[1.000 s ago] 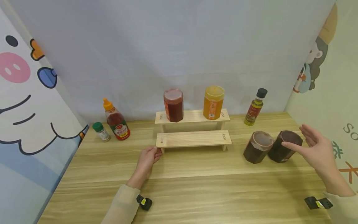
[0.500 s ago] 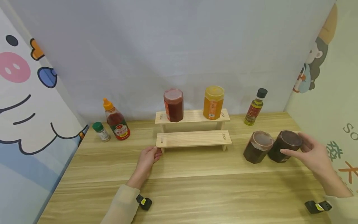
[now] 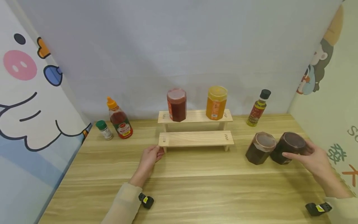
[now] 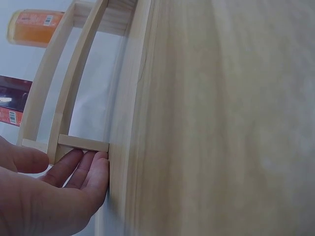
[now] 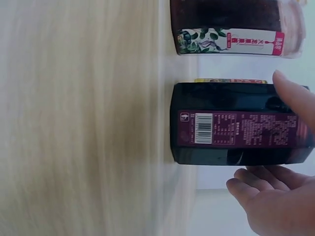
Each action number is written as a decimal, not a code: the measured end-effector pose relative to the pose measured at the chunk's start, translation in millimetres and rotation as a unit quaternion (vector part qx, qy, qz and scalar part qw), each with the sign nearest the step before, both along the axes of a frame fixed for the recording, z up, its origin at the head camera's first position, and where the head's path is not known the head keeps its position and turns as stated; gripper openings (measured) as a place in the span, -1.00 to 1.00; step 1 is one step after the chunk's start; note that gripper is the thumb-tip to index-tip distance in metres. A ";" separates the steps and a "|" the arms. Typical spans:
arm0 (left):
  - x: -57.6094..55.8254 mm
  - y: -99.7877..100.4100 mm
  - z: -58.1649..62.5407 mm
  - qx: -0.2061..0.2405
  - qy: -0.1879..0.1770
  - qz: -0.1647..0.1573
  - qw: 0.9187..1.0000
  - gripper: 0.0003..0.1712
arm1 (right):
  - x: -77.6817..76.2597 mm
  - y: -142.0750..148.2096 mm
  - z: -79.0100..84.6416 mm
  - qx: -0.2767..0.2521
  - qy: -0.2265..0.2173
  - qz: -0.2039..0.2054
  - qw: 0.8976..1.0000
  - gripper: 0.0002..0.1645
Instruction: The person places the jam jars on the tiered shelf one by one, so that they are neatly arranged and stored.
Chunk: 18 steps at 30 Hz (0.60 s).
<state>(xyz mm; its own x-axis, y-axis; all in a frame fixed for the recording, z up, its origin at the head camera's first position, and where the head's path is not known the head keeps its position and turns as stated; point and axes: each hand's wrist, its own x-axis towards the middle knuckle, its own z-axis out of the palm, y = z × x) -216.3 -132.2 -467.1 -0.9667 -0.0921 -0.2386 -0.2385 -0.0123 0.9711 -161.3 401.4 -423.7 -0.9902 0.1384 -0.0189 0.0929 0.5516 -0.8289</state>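
My right hand (image 3: 314,158) is round a dark jar (image 3: 288,147) on the tabletop, thumb on the near side and fingers at the far right side. In the right wrist view, that jar (image 5: 236,125) shows a purple label with a barcode. A second dark jar (image 3: 260,149) with a pale lid stands just left of it. My left hand (image 3: 148,158) holds the front left corner of a two-step wooden rack (image 3: 195,139). In the left wrist view, the thumb lies by the lower board and the fingers (image 4: 96,174) touch the leg.
On the rack's upper step stand a red jar (image 3: 177,105) and an orange-yellow jar (image 3: 216,104). An oil bottle (image 3: 256,110) stands behind the dark jars. At the left are a sauce bottle (image 3: 121,119) and a green-capped shaker (image 3: 104,130). A pale curtain (image 3: 179,46) borders the table.
My right hand has moved left onto the right-hand dark jar, its thumb and fingers closing round it. My left hand stays at the rack. The head view has shifted slightly.
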 end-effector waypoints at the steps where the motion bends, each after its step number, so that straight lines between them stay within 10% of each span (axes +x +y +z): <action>1: -0.2 0.2 0.1 -0.001 0.000 0.000 1.000 -0.57 | -0.6 0.4 -0.3 0.002 -0.006 -0.001 1.000 0.00; 18: 0.6 0.4 -0.1 -0.001 0.003 0.001 1.000 -0.56 | -5.5 3.9 -13.9 0.004 0.049 0.028 0.998 -0.40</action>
